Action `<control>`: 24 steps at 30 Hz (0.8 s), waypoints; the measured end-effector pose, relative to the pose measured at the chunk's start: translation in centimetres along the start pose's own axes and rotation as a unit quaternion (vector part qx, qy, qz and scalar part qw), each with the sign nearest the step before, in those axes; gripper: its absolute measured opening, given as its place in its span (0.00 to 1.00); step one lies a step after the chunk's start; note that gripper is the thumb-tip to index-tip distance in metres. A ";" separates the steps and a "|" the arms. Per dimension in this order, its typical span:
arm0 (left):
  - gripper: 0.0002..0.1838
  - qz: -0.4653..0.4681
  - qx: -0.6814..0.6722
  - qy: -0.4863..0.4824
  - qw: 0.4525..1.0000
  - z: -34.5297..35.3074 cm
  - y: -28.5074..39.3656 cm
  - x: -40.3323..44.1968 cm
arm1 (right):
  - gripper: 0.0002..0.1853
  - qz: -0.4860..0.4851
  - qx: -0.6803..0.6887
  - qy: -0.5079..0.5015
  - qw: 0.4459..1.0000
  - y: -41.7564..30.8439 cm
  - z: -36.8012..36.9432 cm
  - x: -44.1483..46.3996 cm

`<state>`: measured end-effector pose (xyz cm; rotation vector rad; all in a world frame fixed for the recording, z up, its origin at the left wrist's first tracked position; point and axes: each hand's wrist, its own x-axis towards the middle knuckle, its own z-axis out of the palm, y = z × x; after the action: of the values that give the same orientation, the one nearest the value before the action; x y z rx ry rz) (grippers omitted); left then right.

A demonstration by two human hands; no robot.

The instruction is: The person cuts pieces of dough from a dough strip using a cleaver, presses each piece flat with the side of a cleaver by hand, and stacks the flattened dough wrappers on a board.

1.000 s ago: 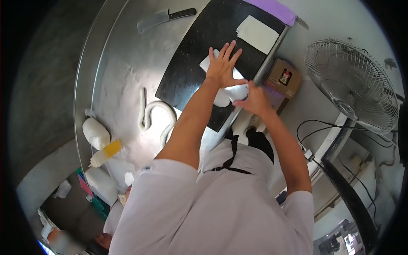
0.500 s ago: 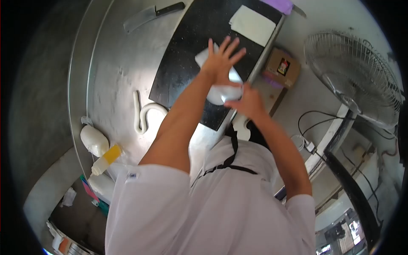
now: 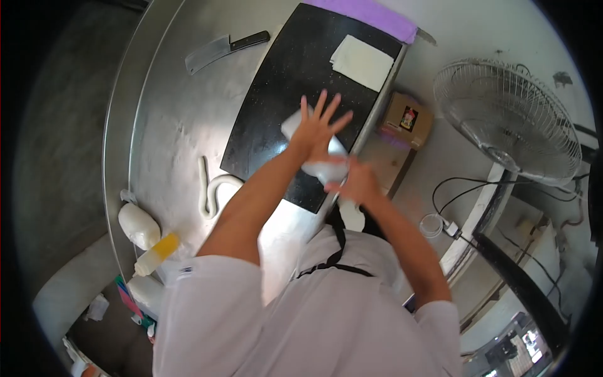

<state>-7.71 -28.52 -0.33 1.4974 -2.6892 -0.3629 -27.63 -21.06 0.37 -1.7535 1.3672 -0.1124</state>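
My left hand (image 3: pixel 312 137) lies over a shiny white flat piece (image 3: pixel 294 125) on the black board (image 3: pixel 279 75), its fingers spread wide. Much of the piece is hidden beneath that palm. At its near end, my right hand (image 3: pixel 360 182) has thumb and fingers closed around the edge, slightly blurred. The two hands almost meet. A folded cream cloth (image 3: pixel 363 63) rests farther up the board. On the steel table (image 3: pixel 169 125), left of the board, a bent white rope that looks like dough (image 3: pixel 210 193) reaches the near corner.
A cleaver (image 3: pixel 217 51) lies on the table at upper left. A squeeze bottle with yellow liquid (image 3: pixel 157 253) is beside a white bag (image 3: pixel 139 225). Purple cloth (image 3: pixel 370 17) borders the board's far edge. To the right are a cardboard box (image 3: pixel 407 119) and a wire fan (image 3: pixel 509 119).
The whole view has shifted, so the board and table sit lower. Both hands have come slightly nearer to me along the board, with the white piece still under them.
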 end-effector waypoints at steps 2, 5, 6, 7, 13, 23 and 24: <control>0.66 0.020 -0.033 -0.049 0.998 1.5 3.0 -3.3 | 0.50 -0.107 -0.026 0.101 0.989 3.3 4.8 -3.9; 0.65 0.024 -0.034 -0.005 0.999 1.7 4.0 -1.4 | 0.46 -0.141 -0.032 0.191 0.971 3.3 3.2 -5.0; 0.64 0.005 -0.016 0.023 1.000 1.0 3.7 0.0 | 0.45 -0.060 -0.036 0.093 0.993 2.7 0.7 -3.9; 0.63 -0.021 -0.002 0.018 1.000 -0.1 3.4 1.2 | 0.45 0.013 -0.045 0.008 0.999 2.7 -1.9 -1.2; 0.64 -0.073 0.012 0.037 0.997 0.6 0.3 1.2 | 0.43 0.002 -0.040 -0.058 0.998 -0.9 -4.5 1.9; 0.64 -0.117 0.025 0.096 0.988 0.2 0.0 4.3 | 0.52 -0.079 -0.155 -0.035 0.984 1.2 -8.2 6.4; 0.65 -0.113 0.035 0.097 0.988 0.0 -0.8 4.5 | 0.52 -0.079 -0.156 -0.032 0.984 0.7 -7.5 5.4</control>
<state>-9.43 -32.71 -0.90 1.7639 -2.4141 -0.1235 -30.21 -29.84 2.14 -2.1078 1.2489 0.0746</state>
